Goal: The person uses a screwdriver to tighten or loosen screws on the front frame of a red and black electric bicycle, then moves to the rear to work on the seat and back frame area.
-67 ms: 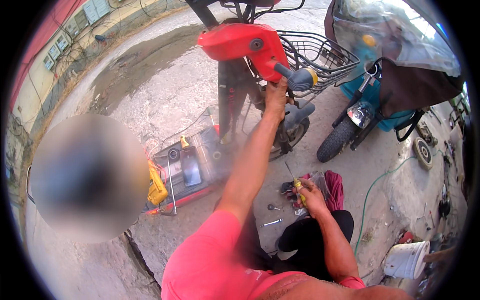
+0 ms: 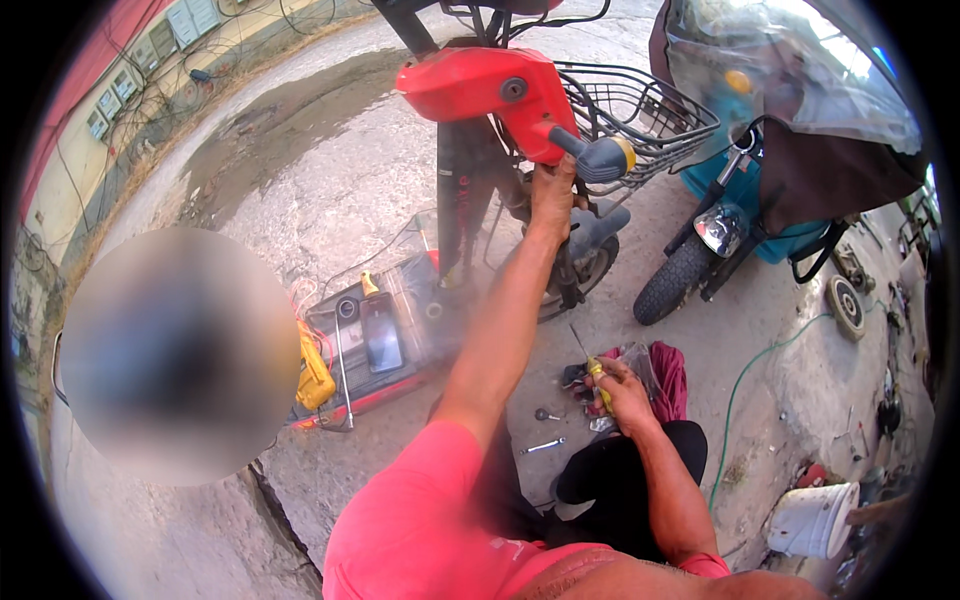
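My left arm reaches forward to a red electric scooter (image 2: 540, 95). Just below its handlebar grip (image 2: 605, 160), my left hand (image 2: 553, 195) is closed around part of the scooter's front; the exact part is hidden behind the fingers. Lower down, beside my bent knee, my right hand (image 2: 626, 396) holds a yellow-handled screwdriver (image 2: 598, 372), its thin shaft pointing up and away. A maroon cloth (image 2: 669, 380) and clear plastic wrap lie by that hand. On the ground to its left are a small wrench (image 2: 543, 446) and a small dark round-headed part (image 2: 545, 414).
A phone (image 2: 382, 335), a long metal tool (image 2: 345, 365) and a yellow meter (image 2: 314, 372) rest on the scooter's footboard. A covered teal vehicle (image 2: 740, 200) stands at right. A green hose (image 2: 745, 385) crosses the ground toward a white bucket (image 2: 815, 520). A blurred patch hides the left.
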{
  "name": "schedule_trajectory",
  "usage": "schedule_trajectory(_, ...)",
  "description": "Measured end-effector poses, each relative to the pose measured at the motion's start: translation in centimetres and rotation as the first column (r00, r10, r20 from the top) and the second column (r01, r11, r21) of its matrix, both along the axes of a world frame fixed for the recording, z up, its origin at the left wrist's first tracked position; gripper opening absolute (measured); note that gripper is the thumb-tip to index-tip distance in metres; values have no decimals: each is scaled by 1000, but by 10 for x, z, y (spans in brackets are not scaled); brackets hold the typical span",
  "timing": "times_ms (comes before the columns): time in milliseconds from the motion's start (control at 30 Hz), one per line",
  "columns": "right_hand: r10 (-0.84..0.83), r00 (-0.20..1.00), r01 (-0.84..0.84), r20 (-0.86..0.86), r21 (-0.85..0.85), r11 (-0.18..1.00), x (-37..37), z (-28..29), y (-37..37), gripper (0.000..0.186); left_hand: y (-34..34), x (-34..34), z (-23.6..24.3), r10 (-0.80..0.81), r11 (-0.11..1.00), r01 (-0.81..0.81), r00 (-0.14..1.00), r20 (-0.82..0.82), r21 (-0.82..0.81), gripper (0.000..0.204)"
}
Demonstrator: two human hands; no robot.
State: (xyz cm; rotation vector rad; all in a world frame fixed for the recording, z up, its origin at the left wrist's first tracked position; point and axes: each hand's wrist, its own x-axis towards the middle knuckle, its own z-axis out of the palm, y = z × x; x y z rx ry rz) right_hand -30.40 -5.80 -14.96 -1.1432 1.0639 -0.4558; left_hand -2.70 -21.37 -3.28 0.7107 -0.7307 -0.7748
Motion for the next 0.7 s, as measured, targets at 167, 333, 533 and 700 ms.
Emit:
schedule_trajectory(167,11,1000,-11,-6,-2,1000,0,1,0,55,-7,1,-3,45,999,-45,999,22,-4,43)
schedule_trajectory(333,28,1000,-28,9,-4,1000,-3,0,0,55,-4,1,-3,9,999,-9,999,31,-31,42)
schedule_trajectory(533,14,1000,-15,26,17,1000,-3,-1,2,58,-1,4,-3,-71,997,70,997,-34,-25,46)
schedule_trajectory(700,29,1000,-29,-1,34,999,-1,-4,7,57,2,4,-1,-113,994,112,992,-54,-17,53)
